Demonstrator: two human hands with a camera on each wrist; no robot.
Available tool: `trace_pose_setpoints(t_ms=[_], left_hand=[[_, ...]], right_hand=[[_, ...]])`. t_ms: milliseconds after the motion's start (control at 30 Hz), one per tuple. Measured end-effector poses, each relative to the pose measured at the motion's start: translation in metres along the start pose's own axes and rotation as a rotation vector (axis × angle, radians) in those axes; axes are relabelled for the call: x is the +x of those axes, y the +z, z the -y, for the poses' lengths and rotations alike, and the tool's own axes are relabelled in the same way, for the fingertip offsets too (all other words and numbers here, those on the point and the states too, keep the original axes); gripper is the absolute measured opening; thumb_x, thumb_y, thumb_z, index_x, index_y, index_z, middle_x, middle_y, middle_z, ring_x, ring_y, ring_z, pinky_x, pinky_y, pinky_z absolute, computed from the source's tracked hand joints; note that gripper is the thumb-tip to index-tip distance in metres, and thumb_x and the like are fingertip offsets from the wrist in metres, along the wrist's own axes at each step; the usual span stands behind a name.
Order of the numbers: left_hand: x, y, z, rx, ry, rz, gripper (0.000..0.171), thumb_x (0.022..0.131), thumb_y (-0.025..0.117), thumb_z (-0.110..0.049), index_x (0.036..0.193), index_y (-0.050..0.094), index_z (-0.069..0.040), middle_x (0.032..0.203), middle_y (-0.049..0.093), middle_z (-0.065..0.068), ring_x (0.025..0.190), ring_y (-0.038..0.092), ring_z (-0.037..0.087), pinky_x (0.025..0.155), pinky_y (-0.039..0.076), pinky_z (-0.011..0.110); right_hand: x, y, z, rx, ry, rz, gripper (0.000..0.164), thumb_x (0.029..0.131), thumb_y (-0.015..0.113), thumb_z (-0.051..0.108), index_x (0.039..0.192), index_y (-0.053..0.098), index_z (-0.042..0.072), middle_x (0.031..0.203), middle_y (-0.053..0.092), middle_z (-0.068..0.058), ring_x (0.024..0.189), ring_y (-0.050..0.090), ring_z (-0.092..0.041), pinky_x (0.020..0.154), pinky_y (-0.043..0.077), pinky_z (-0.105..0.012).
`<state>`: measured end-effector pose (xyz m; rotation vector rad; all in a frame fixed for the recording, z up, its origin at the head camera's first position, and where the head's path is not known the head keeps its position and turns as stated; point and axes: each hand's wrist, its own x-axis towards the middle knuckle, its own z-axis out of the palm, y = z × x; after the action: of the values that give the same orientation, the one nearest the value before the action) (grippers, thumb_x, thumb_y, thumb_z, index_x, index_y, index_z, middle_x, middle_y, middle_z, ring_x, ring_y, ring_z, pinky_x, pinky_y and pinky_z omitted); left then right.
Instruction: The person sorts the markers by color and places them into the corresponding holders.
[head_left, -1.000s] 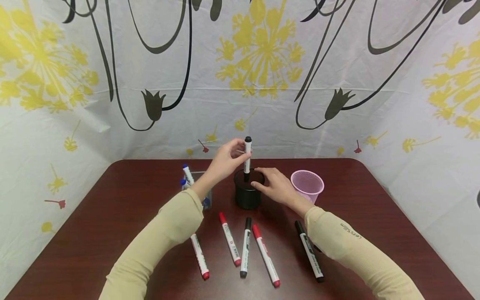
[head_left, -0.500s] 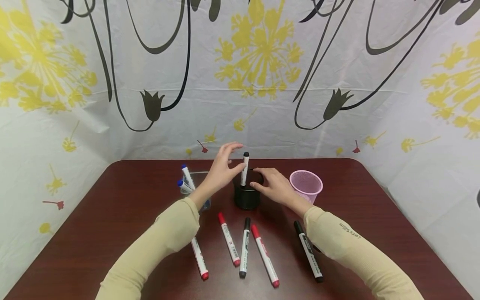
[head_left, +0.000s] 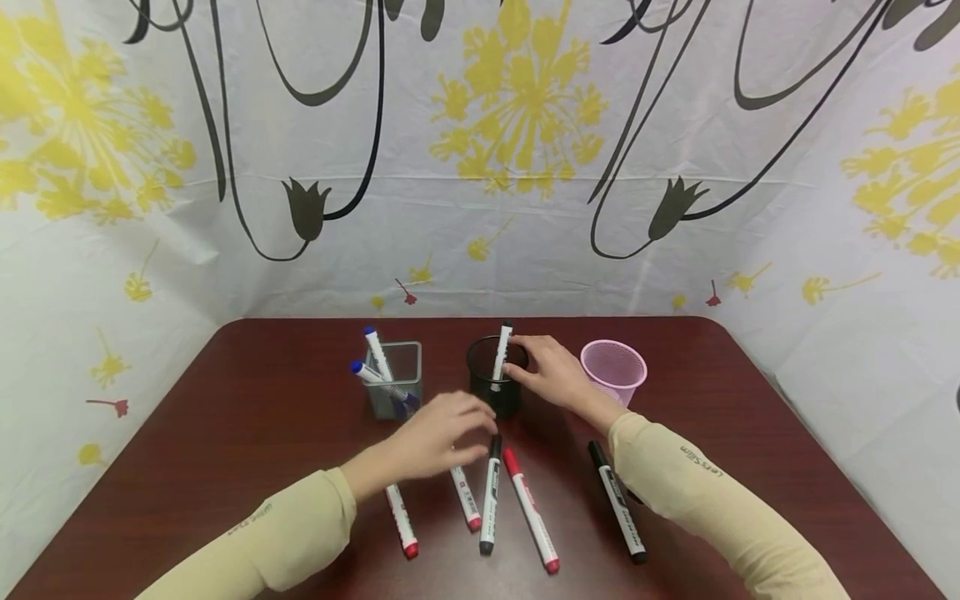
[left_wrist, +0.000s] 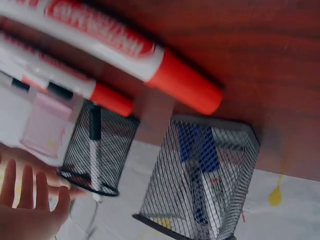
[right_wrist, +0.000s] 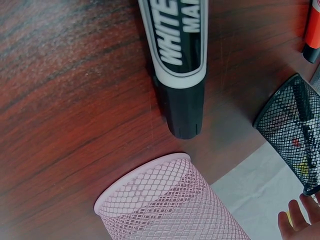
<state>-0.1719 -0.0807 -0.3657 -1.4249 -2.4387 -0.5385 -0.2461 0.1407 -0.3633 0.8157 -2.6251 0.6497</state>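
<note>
My left hand (head_left: 442, 437) hovers over the table with its fingers loosely bent and nothing in them. Below it lie a red marker (head_left: 465, 500), partly covered by the hand, and a black marker (head_left: 491, 500). My right hand (head_left: 553, 371) rests at the right of the black mesh cup (head_left: 501, 402), thumb towards the front and fingers along the rim. Leaning in that cup is a black-capped marker (head_left: 502, 350). The right wrist view catches only some relaxed right-hand fingers (right_wrist: 297, 220) near the rim.
A grey mesh holder (head_left: 401, 392) with blue markers (head_left: 379, 354) stands left of the cup, a pink mesh cup (head_left: 615, 367) right of it. More markers lie in front: a red one (head_left: 534, 521), another red (head_left: 401, 521), and a black one (head_left: 621, 512) near the right forearm.
My left hand has let go of the black-capped marker, which dropped into the black cup and now leans right. That hand then came down towards me. The right hand has stayed at the cup.
</note>
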Motion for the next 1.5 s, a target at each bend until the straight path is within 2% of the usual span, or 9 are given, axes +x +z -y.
trace_pose_setpoints(t_ms=[167,400,567,833,933,1167,1500], left_hand=[[-0.007,0.010,-0.010,0.109,0.096,0.144,0.026,0.079,0.065,-0.027,0.102,0.061,-0.017,0.103,0.056,-0.004,0.100,0.047,0.011,0.088,0.035,0.030],[-0.007,0.023,-0.019,0.207,0.206,0.231,0.025,0.079,0.065,-0.028,0.101,0.062,-0.018,0.097,0.055,-0.008,0.095,0.048,0.008,0.085,0.036,0.028],[-0.008,0.031,-0.020,0.221,0.217,0.278,0.023,0.079,0.065,-0.027,0.100,0.062,-0.019,0.099,0.056,-0.009,0.093,0.048,0.007,0.083,0.037,0.027],[-0.013,0.036,-0.020,0.225,0.187,0.374,0.026,0.076,0.064,-0.017,0.101,0.062,-0.022,0.104,0.055,-0.007,0.098,0.047,0.010,0.082,0.039,0.029],[-0.014,0.038,-0.021,0.274,0.188,0.375,0.028,0.074,0.066,-0.016,0.101,0.063,-0.022,0.104,0.054,-0.006,0.099,0.046,0.011,0.081,0.039,0.028],[-0.016,0.042,-0.021,0.326,0.217,0.315,0.027,0.073,0.067,-0.014,0.099,0.064,-0.022,0.102,0.055,-0.006,0.098,0.046,0.012,0.079,0.039,0.027],[-0.015,0.047,-0.020,0.397,0.274,0.296,0.025,0.072,0.069,-0.014,0.095,0.065,-0.022,0.099,0.058,-0.006,0.099,0.048,0.013,0.087,0.037,0.031]], right_hand=[[-0.001,0.000,0.000,0.002,-0.001,0.001,0.047,0.081,0.062,0.035,0.118,0.055,0.006,0.113,0.056,-0.011,0.103,0.049,-0.025,0.081,0.040,-0.041],[0.000,0.001,-0.001,0.008,0.003,-0.002,0.047,0.081,0.063,0.034,0.118,0.055,0.006,0.114,0.055,-0.010,0.105,0.048,-0.025,0.083,0.039,-0.041],[0.000,0.001,-0.001,0.009,-0.004,0.000,0.048,0.081,0.062,0.035,0.118,0.055,0.006,0.115,0.055,-0.010,0.106,0.047,-0.026,0.084,0.038,-0.041],[0.000,0.001,-0.001,0.008,0.000,0.014,0.048,0.082,0.061,0.035,0.119,0.054,0.006,0.115,0.054,-0.010,0.105,0.047,-0.025,0.083,0.039,-0.041],[-0.001,0.000,0.000,0.009,0.003,0.021,0.049,0.082,0.061,0.036,0.120,0.053,0.006,0.116,0.054,-0.010,0.106,0.047,-0.026,0.083,0.039,-0.042],[-0.002,0.001,0.000,0.014,0.011,0.026,0.049,0.082,0.061,0.035,0.120,0.053,0.006,0.117,0.053,-0.010,0.106,0.047,-0.025,0.083,0.039,-0.041],[-0.001,0.000,0.000,0.007,0.011,0.021,0.049,0.082,0.061,0.036,0.120,0.053,0.006,0.117,0.054,-0.010,0.106,0.047,-0.025,0.083,0.039,-0.041]])
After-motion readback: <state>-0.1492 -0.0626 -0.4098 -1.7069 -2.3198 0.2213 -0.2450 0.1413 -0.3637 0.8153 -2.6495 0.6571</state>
